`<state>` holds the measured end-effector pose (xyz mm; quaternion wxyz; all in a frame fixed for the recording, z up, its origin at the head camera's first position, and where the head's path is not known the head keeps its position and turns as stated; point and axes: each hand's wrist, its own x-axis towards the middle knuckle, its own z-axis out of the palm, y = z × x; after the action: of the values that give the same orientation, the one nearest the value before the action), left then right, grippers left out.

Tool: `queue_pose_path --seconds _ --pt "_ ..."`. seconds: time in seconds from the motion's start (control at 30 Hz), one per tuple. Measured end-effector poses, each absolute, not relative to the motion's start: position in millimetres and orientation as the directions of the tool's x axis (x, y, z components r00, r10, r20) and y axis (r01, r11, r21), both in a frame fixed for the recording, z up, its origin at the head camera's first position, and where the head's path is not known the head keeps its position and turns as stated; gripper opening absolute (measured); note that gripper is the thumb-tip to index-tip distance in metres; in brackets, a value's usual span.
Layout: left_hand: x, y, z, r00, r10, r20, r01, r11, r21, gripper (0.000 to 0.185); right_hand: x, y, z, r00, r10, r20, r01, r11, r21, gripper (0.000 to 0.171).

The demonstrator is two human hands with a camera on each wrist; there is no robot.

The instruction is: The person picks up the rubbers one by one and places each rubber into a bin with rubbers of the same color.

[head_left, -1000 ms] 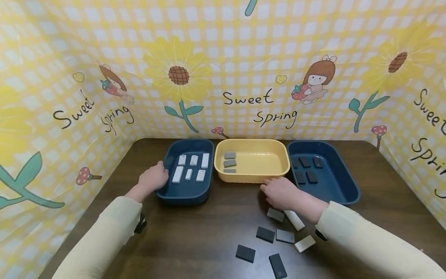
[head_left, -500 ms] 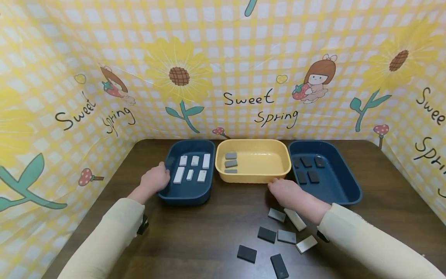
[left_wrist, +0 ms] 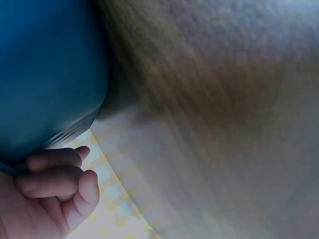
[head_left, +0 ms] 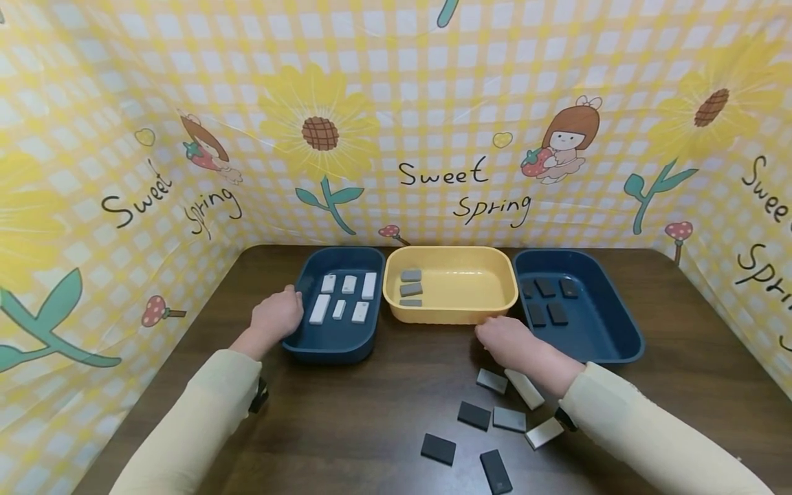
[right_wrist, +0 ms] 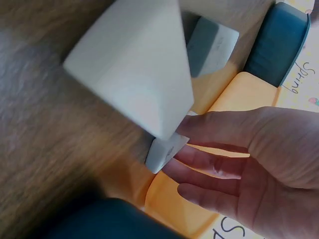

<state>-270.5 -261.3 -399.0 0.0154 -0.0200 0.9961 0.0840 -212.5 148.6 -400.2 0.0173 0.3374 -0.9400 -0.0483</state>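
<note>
My left hand (head_left: 278, 315) grips the left rim of the left blue tray (head_left: 322, 350), which holds several white blocks (head_left: 318, 309). In the left wrist view its fingers (left_wrist: 50, 184) curl beside the tray's wall (left_wrist: 50, 74). My right hand (head_left: 504, 340) lies at the front right corner of the yellow tray (head_left: 470, 313), which holds three grey blocks (head_left: 410, 289). In the right wrist view the right hand (right_wrist: 179, 149) pinches a small pale block (right_wrist: 164, 153) at its fingertips, against the yellow tray (right_wrist: 249, 89).
The right blue tray (head_left: 612, 350) holds several dark blocks (head_left: 547, 313). Loose blocks lie on the brown table near my right forearm: grey (head_left: 491, 380), white (head_left: 524, 388), dark (head_left: 473, 415) and others. A yellow printed screen walls in three sides.
My right hand has shifted a little right and toward the yellow tray's front rim. The left hand stays on the blue tray's rim.
</note>
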Motion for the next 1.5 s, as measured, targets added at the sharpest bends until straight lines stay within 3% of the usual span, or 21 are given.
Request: queue_pose_path --seconds 0.43,0.67,0.83,1.03,1.23,1.5 --pt "-268 -256 -395 -0.996 -0.072 -0.051 -0.080 0.983 0.164 0.047 -212 127 -390 -0.768 -0.641 -0.005 -0.641 0.768 -0.013 0.011" --pt "-268 -256 -395 -0.996 -0.078 -0.049 -0.085 0.984 0.160 0.046 -215 104 -371 -0.771 -0.637 -0.016 -0.627 0.762 -0.162 0.020" --pt "-269 -256 -396 -0.996 -0.078 -0.052 -0.086 0.982 0.168 0.046 -219 87 -357 -0.738 -0.674 0.037 -0.663 0.713 -0.227 0.027" --pt "-270 -255 -395 -0.996 -0.079 -0.048 -0.086 0.982 0.167 0.045 -229 55 -348 -0.724 -0.675 0.146 -0.680 0.661 -0.317 0.028" --pt "-271 -254 -395 -0.996 -0.078 -0.030 -0.082 0.984 0.158 0.044 -237 14 -348 -0.732 -0.643 0.223 -0.654 0.572 -0.495 0.032" --pt "-269 -256 -395 -0.997 -0.078 -0.017 -0.080 0.987 0.142 0.041 -248 -44 -370 -0.766 -0.615 0.184 -0.597 0.577 -0.557 0.030"
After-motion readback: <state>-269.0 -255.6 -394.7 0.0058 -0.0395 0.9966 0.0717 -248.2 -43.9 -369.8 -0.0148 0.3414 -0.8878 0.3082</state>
